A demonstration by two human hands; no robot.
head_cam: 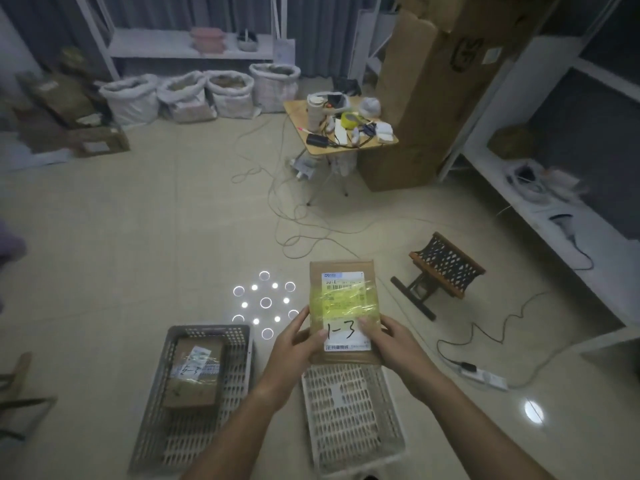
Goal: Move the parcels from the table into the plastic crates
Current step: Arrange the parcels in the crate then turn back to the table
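Two hands share one parcel (341,311): the left hand (298,344) curls round its near-left edge, thumb on the label, and the right hand (388,339) holds the near-right edge the same way, so each grip is closed on the cardboard. The parcel hangs flat in the air, above the far end of the white crate (349,414) on the floor. Just left of that stands a grey crate (194,393), which already holds another parcel (195,370).

Risks, as I judge them: the grips sit only at the near end, so the far end could dip and catch the crate rim on the way down. A misread marking could also send it to the wrong crate, if the numbers decide the sorting.

Handwriting on the held parcel reads "1-3", below yellow tape across a barcode label; the printed lines are too small to read. The parcel in the grey crate seems marked "5-3".
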